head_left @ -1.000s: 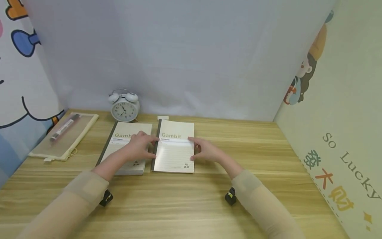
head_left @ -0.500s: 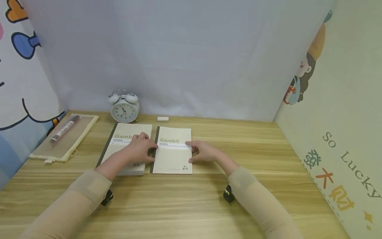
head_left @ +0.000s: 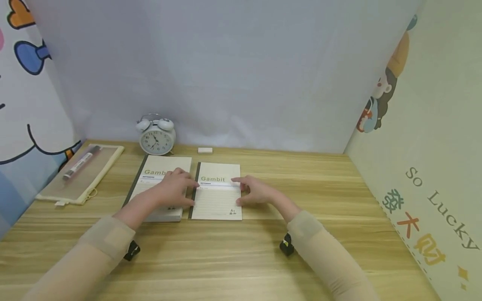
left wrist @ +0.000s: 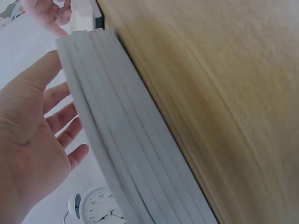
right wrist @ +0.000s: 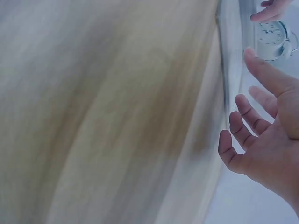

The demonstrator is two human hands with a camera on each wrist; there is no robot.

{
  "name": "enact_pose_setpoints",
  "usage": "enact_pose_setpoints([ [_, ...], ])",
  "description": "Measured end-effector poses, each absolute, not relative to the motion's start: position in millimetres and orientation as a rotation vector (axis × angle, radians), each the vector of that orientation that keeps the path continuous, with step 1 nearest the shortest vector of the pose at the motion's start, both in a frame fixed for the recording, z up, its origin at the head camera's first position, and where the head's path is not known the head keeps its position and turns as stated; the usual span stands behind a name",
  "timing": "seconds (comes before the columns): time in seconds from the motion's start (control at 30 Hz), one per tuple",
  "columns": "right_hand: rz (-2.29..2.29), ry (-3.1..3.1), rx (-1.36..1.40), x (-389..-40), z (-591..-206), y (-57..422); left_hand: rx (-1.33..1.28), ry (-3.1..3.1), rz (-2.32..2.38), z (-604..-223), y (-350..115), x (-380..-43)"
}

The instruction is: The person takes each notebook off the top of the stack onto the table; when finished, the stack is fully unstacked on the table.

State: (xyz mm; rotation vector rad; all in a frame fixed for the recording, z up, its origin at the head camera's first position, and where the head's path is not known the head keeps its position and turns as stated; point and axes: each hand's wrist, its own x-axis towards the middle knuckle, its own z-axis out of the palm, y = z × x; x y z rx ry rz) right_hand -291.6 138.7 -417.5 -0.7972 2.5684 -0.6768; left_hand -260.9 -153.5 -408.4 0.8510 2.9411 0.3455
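A cream Gambit notebook with a dark spine lies flat on the table. My left hand is at its spine edge, fingers extended and reaching over a thicker stack of similar notebooks. At the notebook's opposite edge is my right hand, thumb and forefinger spread apart. Both hands' fingertips are at the edges; whether they press on it cannot be made out. In the left wrist view the stack's layered edge passes in front of my left hand. Loosely bent fingers show on my right hand in the right wrist view.
Behind the stack stands a white twin-bell alarm clock. A small white eraser lies behind the single notebook. On the far left is a mesh zip pouch with a marker in it. A pale curtain backs the table.
The single notebook has come down and slightly toward me between both hands, and now lies flat. The eraser behind it shows fully. The stack, clock and pouch stay put.
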Motion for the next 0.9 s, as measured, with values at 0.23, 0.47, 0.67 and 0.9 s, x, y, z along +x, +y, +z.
enact_pose_setpoints([
  [0.23, -0.72, 2.587, -0.884, -288.3, -402.9, 126.4, 0.852, 2.975, 0.45, -396.1, -171.6, -254.5],
  [0.47, -0.754, 2.59, -0.966, -279.6, -387.8, 104.4, 0.806, 3.008, 0.561, -385.2, -208.0, -248.5],
  [0.67, -0.832, 2.575, -0.951, -276.1, -389.6, 81.1, 0.75, 2.978, 0.726, -387.8, -237.8, -247.0],
  [0.9, -0.862, 2.594, -0.955, -273.4, -395.4, 53.3, 0.663, 2.967, 0.872, -397.9, -268.2, -246.6],
])
